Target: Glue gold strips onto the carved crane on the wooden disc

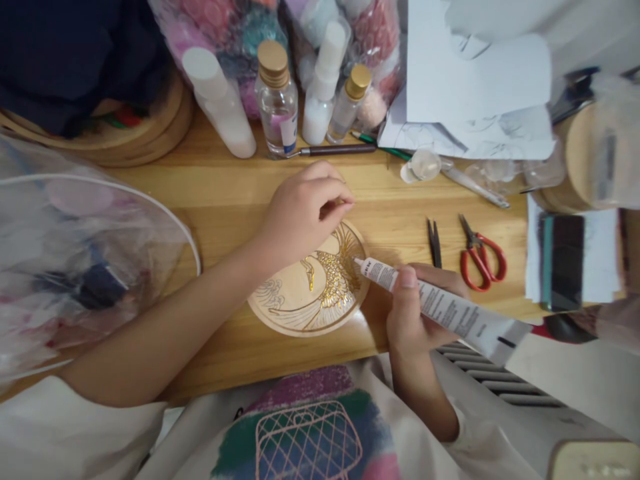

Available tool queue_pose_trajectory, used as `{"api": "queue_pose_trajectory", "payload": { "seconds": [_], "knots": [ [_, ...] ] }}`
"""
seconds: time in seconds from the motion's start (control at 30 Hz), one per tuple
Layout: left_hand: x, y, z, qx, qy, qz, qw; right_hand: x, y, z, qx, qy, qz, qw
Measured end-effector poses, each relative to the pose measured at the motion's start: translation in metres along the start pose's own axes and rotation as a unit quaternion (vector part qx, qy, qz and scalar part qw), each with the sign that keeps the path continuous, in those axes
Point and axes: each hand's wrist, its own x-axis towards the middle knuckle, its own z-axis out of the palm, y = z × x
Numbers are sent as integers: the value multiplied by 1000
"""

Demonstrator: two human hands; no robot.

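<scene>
A round wooden plaque (285,317) lies on the table, drawn with fine dark lines and partly covered in raised, shiny gold lines. My right hand (413,313) grips a white tube with printed text (450,310). Its narrow nozzle points left, at the plaque's right part; whether the tip touches the surface I cannot tell. Over the plaque's upper edge, my left hand (305,210) is closed with curled fingers and the thumb meeting a fingertip. Anything between those fingers is too small or hidden to make out. The left hand and forearm hide part of the plaque.
Black tweezers (434,243) and red-handled scissors (481,257) lie to the right. Behind stand several bottles (277,107), with a dark-handled tool (340,150) before them. A plastic bag (100,267) fills the left side. Papers (475,87) and a phone (563,263) are at right.
</scene>
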Motion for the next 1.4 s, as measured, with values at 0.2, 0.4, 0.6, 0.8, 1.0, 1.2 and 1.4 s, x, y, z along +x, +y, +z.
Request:
{"api": "queue_pose_trajectory", "payload": {
  "seconds": [0.2,0.4,0.6,0.8,1.0,1.2,1.4],
  "knots": [
    [0,-1,0,1,1,2,1000,-1,1,-1,-7,60,-12,998],
    [1,-1,0,-1,0,-1,1000,0,-4,1,-5,53,-18,998],
    [0,-1,0,-5,-1,-3,1000,-3,3,-3,-12,57,-18,998],
    [0,-2,0,-5,-1,4,1000,-5,6,-3,-19,64,-27,997],
    [0,-1,0,-10,2,3,1000,-3,4,0,14,79,-22,997],
    [0,0,1,-4,12,7,1000,3,4,0,143,145,103,974],
    [0,-2,0,8,24,41,999,21,8,2,334,97,235,908]
  ]
}}
